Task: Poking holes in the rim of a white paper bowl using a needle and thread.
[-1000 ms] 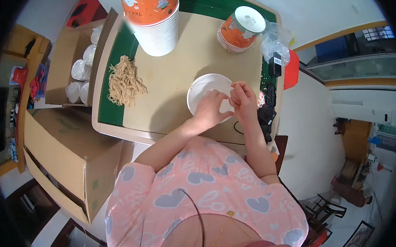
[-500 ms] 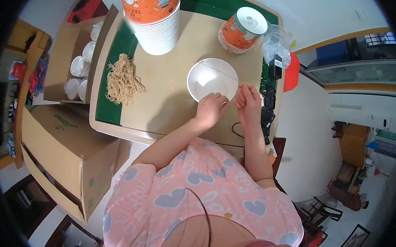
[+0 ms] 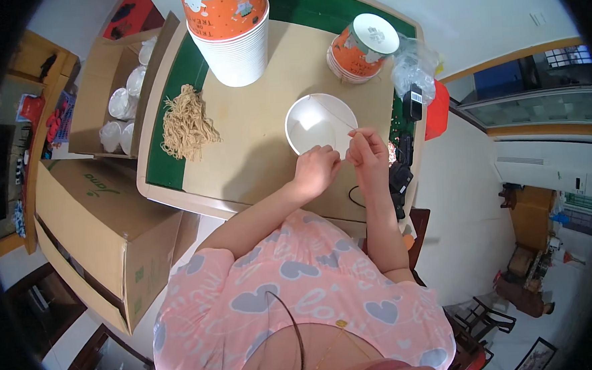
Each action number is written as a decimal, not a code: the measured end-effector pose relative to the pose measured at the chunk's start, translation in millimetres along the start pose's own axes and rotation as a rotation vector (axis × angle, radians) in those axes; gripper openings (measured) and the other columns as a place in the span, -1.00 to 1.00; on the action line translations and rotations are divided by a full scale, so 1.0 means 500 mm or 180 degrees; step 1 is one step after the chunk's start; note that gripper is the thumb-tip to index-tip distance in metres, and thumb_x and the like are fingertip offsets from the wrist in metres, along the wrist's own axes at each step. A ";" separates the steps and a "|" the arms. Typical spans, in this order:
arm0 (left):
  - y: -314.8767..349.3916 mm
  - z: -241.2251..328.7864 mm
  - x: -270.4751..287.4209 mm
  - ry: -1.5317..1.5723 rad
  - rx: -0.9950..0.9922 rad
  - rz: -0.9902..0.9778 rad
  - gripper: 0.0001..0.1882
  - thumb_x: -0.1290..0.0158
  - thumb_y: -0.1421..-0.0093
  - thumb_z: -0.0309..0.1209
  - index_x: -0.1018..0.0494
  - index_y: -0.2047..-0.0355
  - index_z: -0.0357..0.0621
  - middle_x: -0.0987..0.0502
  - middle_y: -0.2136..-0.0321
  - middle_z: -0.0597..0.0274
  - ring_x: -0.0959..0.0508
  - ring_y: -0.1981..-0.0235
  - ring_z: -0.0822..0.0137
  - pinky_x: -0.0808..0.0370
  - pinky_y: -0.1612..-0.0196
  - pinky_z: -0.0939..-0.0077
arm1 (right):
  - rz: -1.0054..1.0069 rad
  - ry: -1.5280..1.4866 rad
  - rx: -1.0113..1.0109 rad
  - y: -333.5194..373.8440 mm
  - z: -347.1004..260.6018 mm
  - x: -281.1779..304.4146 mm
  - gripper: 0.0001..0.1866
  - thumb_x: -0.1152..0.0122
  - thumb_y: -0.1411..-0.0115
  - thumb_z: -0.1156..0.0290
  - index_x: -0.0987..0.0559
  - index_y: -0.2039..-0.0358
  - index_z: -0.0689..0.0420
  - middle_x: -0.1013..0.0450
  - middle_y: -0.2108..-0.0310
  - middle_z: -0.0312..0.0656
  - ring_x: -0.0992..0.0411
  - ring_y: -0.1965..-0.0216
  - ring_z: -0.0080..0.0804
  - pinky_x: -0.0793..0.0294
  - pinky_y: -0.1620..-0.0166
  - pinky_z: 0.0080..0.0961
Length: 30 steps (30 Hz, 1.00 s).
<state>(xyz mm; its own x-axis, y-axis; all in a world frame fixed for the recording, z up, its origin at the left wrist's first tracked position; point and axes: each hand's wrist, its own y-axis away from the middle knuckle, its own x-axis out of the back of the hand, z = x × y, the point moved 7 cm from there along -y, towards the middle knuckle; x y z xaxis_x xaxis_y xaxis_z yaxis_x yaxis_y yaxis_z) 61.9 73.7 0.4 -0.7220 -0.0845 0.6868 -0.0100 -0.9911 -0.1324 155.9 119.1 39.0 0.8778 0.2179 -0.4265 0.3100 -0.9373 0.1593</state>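
A white round paper bucket (image 3: 309, 125) stands in front of me, its open mouth facing up. Across its mouth runs a thin string (image 3: 335, 110), from the far rim to my right hand. My right hand (image 3: 366, 149) pinches this string just outside the bucket's near right rim. Beside it, at the near rim, my left hand (image 3: 317, 170) is closed with its fingertips together. What those fingertips hold is hidden. A tangled heap of beige strings (image 3: 189, 123) lies to the left on the table.
A tall stack of white and orange paper buckets (image 3: 235, 54) stands at the far left, a shorter orange stack (image 3: 355, 56) at the far right. Clear plastic (image 3: 413, 65) and black devices (image 3: 400, 176) line the right edge. Cardboard boxes (image 3: 87, 223) stand left of the table (image 3: 252, 113).
My right hand has turned slightly and come closer to my left at the rim. The whole view has shifted a little; the string still spans the bucket.
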 end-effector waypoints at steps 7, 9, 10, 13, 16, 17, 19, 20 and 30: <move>-0.016 0.046 0.150 0.0474 -0.0632 0.1046 -0.64 -0.22 0.10 -0.40 -0.38 0.28 -0.17 -0.42 0.31 0.14 -0.45 0.23 0.07 -0.42 0.22 0.25 | -0.0431 0.1572 -0.0291 0.024 -0.026 -0.009 -0.89 -0.03 -0.23 0.44 -0.50 0.32 0.18 -0.32 0.57 -0.48 -0.12 0.61 -0.81 -0.06 0.54 -0.81; -0.035 0.071 0.161 0.0524 -0.0917 0.0916 -0.64 -0.21 0.09 -0.42 -0.38 0.27 -0.18 -0.43 0.27 0.13 -0.44 0.19 0.09 -0.40 0.19 0.26 | -0.0736 0.1217 -0.0536 0.032 -0.018 -0.018 -0.88 -0.03 -0.23 0.39 -0.52 0.35 0.11 -0.31 0.59 -0.52 -0.16 0.56 -0.81 -0.10 0.51 -0.79; -0.039 0.085 0.159 0.0574 -0.1210 0.0794 -0.64 -0.20 0.08 -0.43 -0.38 0.25 -0.19 -0.44 0.24 0.12 -0.42 0.14 0.10 -0.39 0.15 0.27 | -0.0729 0.1213 -0.0547 0.037 -0.017 -0.019 -0.88 -0.03 -0.23 0.39 -0.52 0.35 0.11 -0.31 0.59 -0.52 -0.16 0.56 -0.81 -0.10 0.51 -0.79; -0.053 0.050 0.109 0.1090 -0.0639 -0.0294 -0.79 -0.14 -0.04 -0.42 -0.42 0.33 -0.23 -0.47 0.44 0.14 -0.44 0.38 0.28 -0.38 0.33 0.43 | -0.0499 0.1328 -0.0417 0.038 -0.020 -0.006 -0.93 -0.08 -0.20 0.45 -0.52 0.35 0.12 -0.24 0.62 -0.53 -0.12 0.59 -0.81 -0.07 0.52 -0.79; -0.055 0.026 0.106 0.2108 0.0261 -0.0594 -0.87 -0.08 -0.14 -0.41 -0.45 0.43 -0.23 -0.35 0.72 0.27 -0.29 0.65 0.56 -0.23 0.56 0.61 | -0.0207 0.1817 0.0100 0.041 0.002 0.065 -0.94 -0.15 -0.14 0.51 -0.51 0.34 0.13 -0.13 0.66 -0.54 -0.06 0.61 -0.79 -0.03 0.53 -0.78; -0.054 0.014 0.108 0.2500 0.0464 -0.0524 -0.88 -0.10 -0.11 -0.41 -0.46 0.42 -0.21 -0.36 0.72 0.24 -0.31 0.67 0.54 -0.24 0.58 0.59 | -0.0201 0.2146 0.0200 0.042 0.010 0.075 -0.91 -0.18 -0.11 0.52 -0.51 0.33 0.14 -0.09 0.66 -0.54 -0.04 0.62 -0.78 -0.02 0.53 -0.77; -0.045 0.004 0.124 0.2696 0.0652 -0.0433 -0.91 -0.10 -0.11 -0.44 -0.47 0.41 -0.20 -0.28 0.74 0.31 -0.19 0.65 0.64 -0.13 0.60 0.63 | -0.0097 0.2281 0.0218 0.046 0.027 0.095 -0.91 -0.21 -0.08 0.53 -0.51 0.36 0.14 -0.07 0.66 -0.54 -0.01 0.62 -0.78 0.00 0.54 -0.77; -0.040 -0.013 0.123 0.2039 0.0765 -0.0610 -0.91 -0.09 -0.11 -0.45 -0.47 0.39 -0.20 -0.33 0.71 0.26 -0.29 0.63 0.55 -0.22 0.57 0.58 | -0.0088 0.2269 0.0223 0.046 0.032 0.101 -0.91 -0.21 -0.08 0.53 -0.51 0.36 0.14 -0.07 0.66 -0.54 -0.01 0.62 -0.78 0.00 0.54 -0.77; -0.039 -0.176 0.083 0.1048 0.1119 -0.0520 -0.75 0.00 -0.17 -0.44 -0.45 0.17 -0.32 -0.57 0.39 0.08 -0.56 0.36 0.34 -0.45 0.22 0.46 | 0.0786 0.4332 0.2043 0.036 -0.001 0.077 -0.88 -0.16 -0.10 0.46 -0.47 0.35 0.22 -0.41 0.37 -0.14 -0.41 0.31 -0.32 -0.37 0.24 -0.48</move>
<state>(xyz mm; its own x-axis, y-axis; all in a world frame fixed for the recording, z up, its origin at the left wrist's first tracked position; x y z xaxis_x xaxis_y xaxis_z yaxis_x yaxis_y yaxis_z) -28.9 98.7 -31.4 -0.9107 0.0551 0.4093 0.0517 -0.9681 0.2453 195.7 110.6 25.7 0.6518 -0.2159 0.7271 0.2186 -0.8645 -0.4527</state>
